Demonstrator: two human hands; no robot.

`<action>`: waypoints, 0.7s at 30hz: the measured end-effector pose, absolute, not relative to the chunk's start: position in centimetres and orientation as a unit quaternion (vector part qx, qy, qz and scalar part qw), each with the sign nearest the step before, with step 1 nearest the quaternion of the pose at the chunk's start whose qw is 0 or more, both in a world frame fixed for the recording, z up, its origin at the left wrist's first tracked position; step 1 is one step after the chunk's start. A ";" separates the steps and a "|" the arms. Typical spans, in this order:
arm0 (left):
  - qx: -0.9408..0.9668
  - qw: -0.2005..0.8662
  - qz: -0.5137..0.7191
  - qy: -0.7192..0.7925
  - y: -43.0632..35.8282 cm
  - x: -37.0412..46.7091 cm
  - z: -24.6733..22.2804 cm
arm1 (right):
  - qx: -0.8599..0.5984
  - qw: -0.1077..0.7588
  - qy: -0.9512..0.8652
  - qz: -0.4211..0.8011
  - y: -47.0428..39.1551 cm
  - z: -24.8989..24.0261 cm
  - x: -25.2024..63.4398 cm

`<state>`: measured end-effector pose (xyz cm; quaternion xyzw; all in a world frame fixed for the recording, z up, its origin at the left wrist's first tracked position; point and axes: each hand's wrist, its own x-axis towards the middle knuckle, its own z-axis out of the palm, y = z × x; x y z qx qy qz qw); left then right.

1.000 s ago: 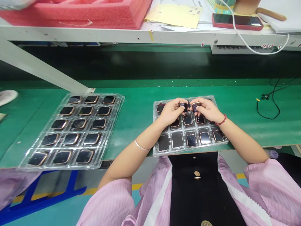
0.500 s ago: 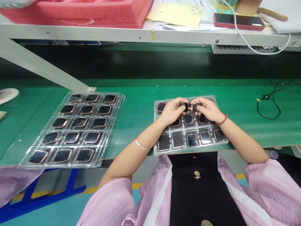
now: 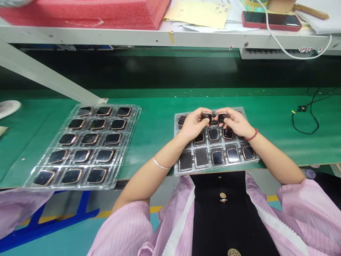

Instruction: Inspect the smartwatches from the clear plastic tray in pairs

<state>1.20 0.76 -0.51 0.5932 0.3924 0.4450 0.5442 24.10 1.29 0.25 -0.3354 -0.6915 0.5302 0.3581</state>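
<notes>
A clear plastic tray (image 3: 186,170) lies at the table's front edge, with dark square watch faces in its compartments. Over its back rows, my left hand (image 3: 196,124) grips a gold-rimmed watch face (image 3: 206,116) between thumb and fingers. Close to its right, my right hand (image 3: 236,122) holds a second watch face (image 3: 223,116) the same way. The two pieces are slightly apart, dark sides up. Two front-left compartments show flat dark rectangles (image 3: 201,157) without gold rims. My hands cover part of the back rows.
Another clear tray (image 3: 121,149) of watch faces lies on the green table (image 3: 157,124) to the left. A white post (image 3: 53,73) slants down behind it. Overhead, a shelf (image 3: 133,37) carries pink foam (image 3: 106,14), papers and a phone (image 3: 271,21). A black cable (image 3: 306,133) lies right.
Both hands have shifted slightly, and the two held watch faces are tilted differently, now a little higher in view. The grips remain.
</notes>
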 end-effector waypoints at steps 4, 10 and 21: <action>0.589 0.541 0.455 0.390 0.7 1.2 -0.3 | -0.328 0.355 -0.698 0.529 1.2 0.3 24.1; 0.589 0.541 0.454 0.393 0.5 1.3 0.0 | -0.336 0.351 -0.691 0.535 1.2 0.3 24.2; 0.590 0.537 0.455 0.395 0.6 1.3 -0.1 | -0.335 0.352 -0.691 0.535 1.2 0.3 24.1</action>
